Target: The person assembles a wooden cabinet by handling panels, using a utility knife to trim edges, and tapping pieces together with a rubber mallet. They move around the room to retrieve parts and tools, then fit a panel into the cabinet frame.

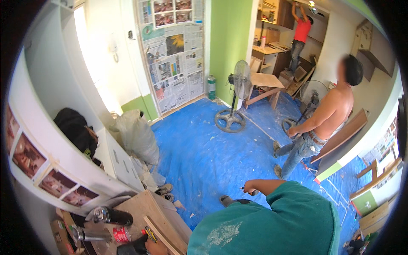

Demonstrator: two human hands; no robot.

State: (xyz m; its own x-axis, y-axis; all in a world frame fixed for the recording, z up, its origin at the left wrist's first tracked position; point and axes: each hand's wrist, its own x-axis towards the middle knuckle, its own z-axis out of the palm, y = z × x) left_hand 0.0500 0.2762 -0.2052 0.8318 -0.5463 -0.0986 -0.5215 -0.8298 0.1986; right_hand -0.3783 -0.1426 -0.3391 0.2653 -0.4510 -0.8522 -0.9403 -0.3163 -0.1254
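My left hand (156, 247), low in the head view, is closed around a yellow-and-black hand tool (149, 233) whose exact kind I cannot make out. It is over a wooden bench (138, 208), beside a raised wooden strip (163, 233). A red-labelled jar (122, 234) and a black flask (112, 216) stand close by. My right hand (253, 186) reaches out from a teal sleeve, bent inward over the blue floor sheet (191, 157). Its fingers are closed on a thin, dark-tipped stick-like tool (242, 188). My teal shirt hides part of the floor.
A shirtless person (327, 114) stands at right by a pedestal fan (312, 95). Another fan (241, 83), a low wooden table (265, 80) and a green gas cylinder (211, 87) stand farther back. Someone in red (301, 32) works overhead. A whitish sack (135, 136) slumps at left.
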